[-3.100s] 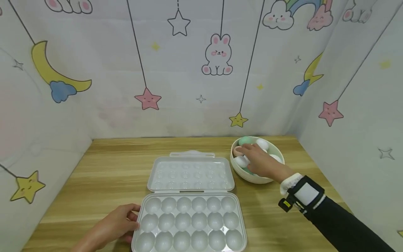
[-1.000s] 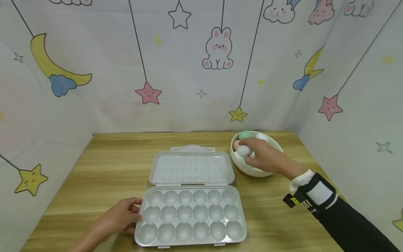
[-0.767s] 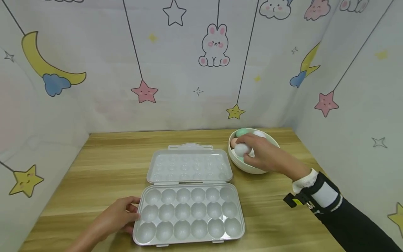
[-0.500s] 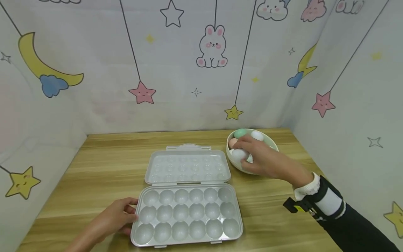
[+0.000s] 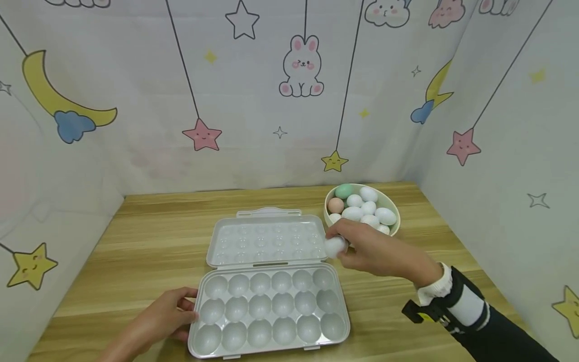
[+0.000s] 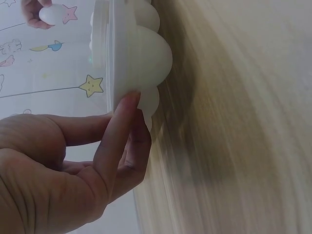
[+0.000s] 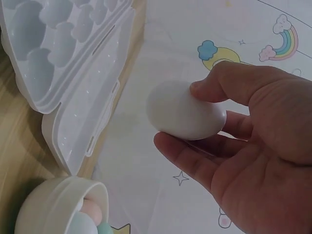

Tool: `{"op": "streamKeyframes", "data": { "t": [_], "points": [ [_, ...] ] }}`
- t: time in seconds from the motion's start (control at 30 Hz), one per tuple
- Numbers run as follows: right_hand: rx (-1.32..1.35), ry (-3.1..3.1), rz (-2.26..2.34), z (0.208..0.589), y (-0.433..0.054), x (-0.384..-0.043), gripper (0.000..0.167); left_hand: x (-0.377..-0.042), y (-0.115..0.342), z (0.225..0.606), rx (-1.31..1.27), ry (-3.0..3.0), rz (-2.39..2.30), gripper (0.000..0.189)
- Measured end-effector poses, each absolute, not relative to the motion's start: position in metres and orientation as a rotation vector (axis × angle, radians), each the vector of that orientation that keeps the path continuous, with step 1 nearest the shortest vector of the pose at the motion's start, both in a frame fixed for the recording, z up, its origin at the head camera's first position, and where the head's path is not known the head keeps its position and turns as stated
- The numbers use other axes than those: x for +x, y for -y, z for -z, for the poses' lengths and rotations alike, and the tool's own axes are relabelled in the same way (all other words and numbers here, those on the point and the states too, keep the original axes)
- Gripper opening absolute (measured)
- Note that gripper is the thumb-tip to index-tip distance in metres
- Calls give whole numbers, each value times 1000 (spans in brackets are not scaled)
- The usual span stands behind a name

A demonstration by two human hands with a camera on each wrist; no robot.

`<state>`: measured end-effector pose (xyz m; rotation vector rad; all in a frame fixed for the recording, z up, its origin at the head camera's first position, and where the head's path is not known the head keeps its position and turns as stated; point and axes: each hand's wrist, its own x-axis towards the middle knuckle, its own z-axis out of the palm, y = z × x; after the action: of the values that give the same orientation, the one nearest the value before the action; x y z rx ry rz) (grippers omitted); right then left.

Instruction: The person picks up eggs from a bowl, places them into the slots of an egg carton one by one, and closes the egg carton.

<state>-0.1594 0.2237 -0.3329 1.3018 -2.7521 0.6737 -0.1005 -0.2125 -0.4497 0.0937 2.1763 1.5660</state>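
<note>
A white egg [image 5: 335, 247] is pinched between the thumb and fingers of my right hand [image 5: 384, 251]. In the head view it hangs above the table by the right edge of the carton's lid. The right wrist view shows the same egg [image 7: 183, 110] with the fingertips around its sides. An open plastic egg box [image 5: 271, 300] lies at the front, its rows of cups bare. My left hand [image 5: 160, 319] holds the box's left edge. Up close in the left wrist view, the thumb and fingers of the left hand [image 6: 92, 161] grip the rim beside a rounded cup.
A cream bowl [image 5: 395, 232] of white, green and brownish eggs stands at the back right. The clear lid [image 5: 270, 240] of the box lies folded back toward the wall. Wood-look table [image 5: 145, 236] extends left of the box; printed cloth walls [image 5: 253, 171] close in the back and sides.
My right hand has lifted the white egg out of the bowl and brought it forward and left, uncovering the other eggs. The left hand stays at the box; the head view has shifted slightly.
</note>
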Motion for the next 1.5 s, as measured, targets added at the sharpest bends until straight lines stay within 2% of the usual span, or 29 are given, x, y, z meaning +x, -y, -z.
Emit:
{"op": "streamKeyframes", "data": {
  "t": [0.4, 0.67, 1.2, 1.5],
  "points": [
    [1333, 2914, -550, 371, -213, -155, 29, -97, 211, 449, 75, -2189, -1564, 54],
    [1324, 2937, -567, 396, -209, -158, 23, -96, 211, 450, 88, -2180, -1584, 53],
    [1322, 2824, -313, 427, -201, -157, 21, -96, 213, 449, 80, -2148, -1600, 54],
    [1258, 2819, -344, 433, -199, -156, 24, -97, 214, 452, 100, -2129, -1612, 54]
  ]
}}
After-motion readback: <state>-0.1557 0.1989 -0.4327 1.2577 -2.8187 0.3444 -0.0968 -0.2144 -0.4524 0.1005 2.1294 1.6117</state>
